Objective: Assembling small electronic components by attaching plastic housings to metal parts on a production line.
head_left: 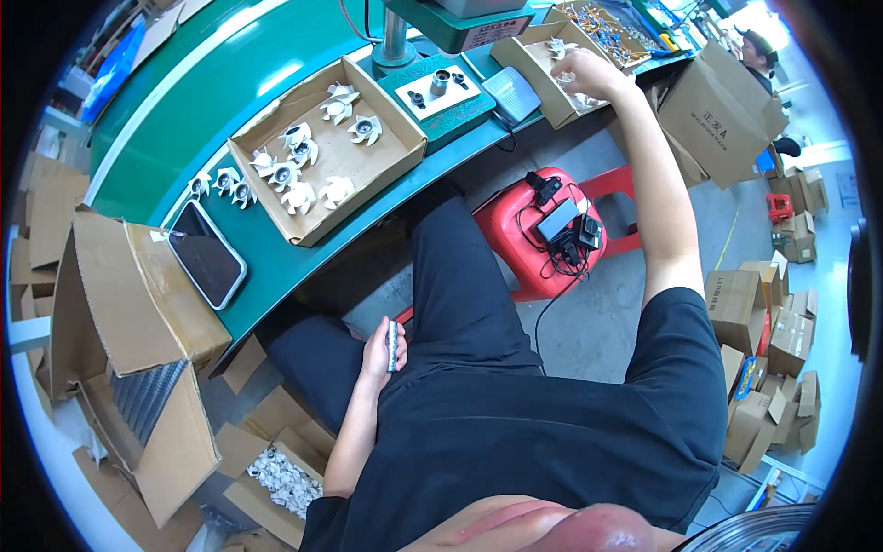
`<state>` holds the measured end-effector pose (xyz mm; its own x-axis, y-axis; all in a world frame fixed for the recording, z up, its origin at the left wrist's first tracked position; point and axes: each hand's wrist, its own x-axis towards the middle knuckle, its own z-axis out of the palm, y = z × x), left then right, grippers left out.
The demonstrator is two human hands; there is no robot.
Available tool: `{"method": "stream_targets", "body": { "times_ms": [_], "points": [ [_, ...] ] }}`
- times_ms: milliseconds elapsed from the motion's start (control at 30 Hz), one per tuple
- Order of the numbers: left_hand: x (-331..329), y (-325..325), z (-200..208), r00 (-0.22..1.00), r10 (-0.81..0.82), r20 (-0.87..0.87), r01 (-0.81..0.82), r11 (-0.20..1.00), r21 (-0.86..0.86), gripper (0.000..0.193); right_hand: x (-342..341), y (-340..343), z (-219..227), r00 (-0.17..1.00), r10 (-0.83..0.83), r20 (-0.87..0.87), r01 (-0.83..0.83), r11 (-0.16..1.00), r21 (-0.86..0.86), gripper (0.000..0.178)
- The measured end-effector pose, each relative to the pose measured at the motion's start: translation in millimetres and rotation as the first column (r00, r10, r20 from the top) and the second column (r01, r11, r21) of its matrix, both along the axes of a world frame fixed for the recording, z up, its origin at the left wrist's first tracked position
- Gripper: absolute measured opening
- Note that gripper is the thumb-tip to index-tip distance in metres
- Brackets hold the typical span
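My left hand [375,351] rests near my lap, closed around a short, narrow white-and-green strip [393,346] that stands up out of the fist. My right arm stretches far out to the bench's right part. There my right hand [591,75] is inside a small cardboard box [531,69], its fingers bent downward and closed. What the fingertips hold is too small and partly hidden. A white fan wheel [558,46] lies beside them in that box. In the middle of the bench, a larger shallow cardboard box [368,179] contains several white fan wheels [365,129].
A green press [446,97] and a grey foot pedal [511,95] stand between the boxes. Loose fan wheels [226,180] and a phone [208,253] lie at left. A red stool [515,244] holds cables and small devices. Cartons [166,304] crowd both sides.
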<state>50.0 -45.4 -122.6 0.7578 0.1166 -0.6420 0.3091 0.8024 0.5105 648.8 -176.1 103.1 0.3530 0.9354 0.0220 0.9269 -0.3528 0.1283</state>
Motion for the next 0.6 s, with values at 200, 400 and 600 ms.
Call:
{"method": "stream_targets", "body": {
  "times_ms": [200, 400, 600],
  "points": [
    [-1, -1, -2, 1.0, 0.03, 0.002, -0.03, 0.999, -0.01, 0.048, -10, 7, 14, 0.983, -0.13, -0.126, 0.121, 0.99, -0.076, 0.03],
    [-4, 2, -6, 0.999, 0.049, -0.007, -0.049, 0.998, -0.031, 0.047, -19, -12, 30, 0.913, -0.348, -0.212, 0.352, 0.936, -0.022, 0.022],
    [-7, 1, -8, 0.997, 0.071, -0.012, -0.071, 0.997, -0.03, 0.047, -73, 22, 17, 0.951, -0.063, -0.303, 0.272, 0.635, 0.723, 0.031]
  ]
}}
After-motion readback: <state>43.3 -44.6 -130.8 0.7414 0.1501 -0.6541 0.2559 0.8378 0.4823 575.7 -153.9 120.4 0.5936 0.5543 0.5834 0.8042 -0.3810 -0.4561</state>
